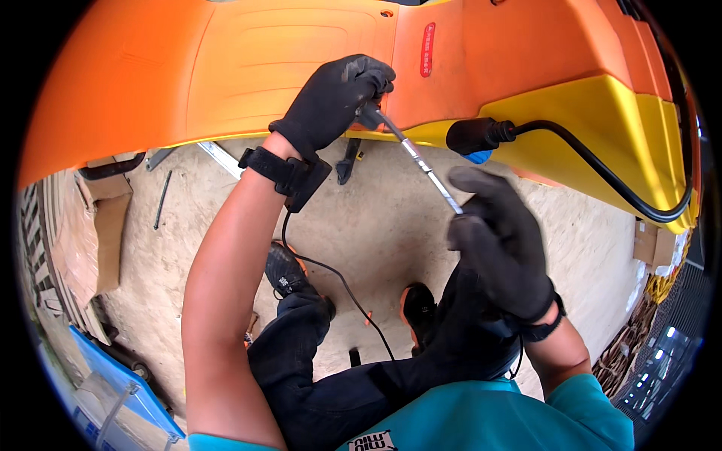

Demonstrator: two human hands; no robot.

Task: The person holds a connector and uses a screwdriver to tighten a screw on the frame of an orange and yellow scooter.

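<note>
My left hand [335, 98], in a black glove, is closed round the dark head of a ratchet wrench [417, 158] at the lower edge of the orange panel [263, 60]. Where the head meets the panel is hidden by the glove. The wrench's shiny shaft slants down to the right. At its far end is my right hand [508, 248], also gloved and slightly blurred, with fingers and thumb apart; the shaft's tip reaches the thumb side.
A black plug-like connector [481, 137] on a thick cable hangs by the yellow panel [579, 120] at right. Below, a dark rod [162, 199] lies on the concrete floor [361, 233]. Cardboard [109, 233] and a blue panel [124, 383] stand left. A thin cable trails from my left wrist.
</note>
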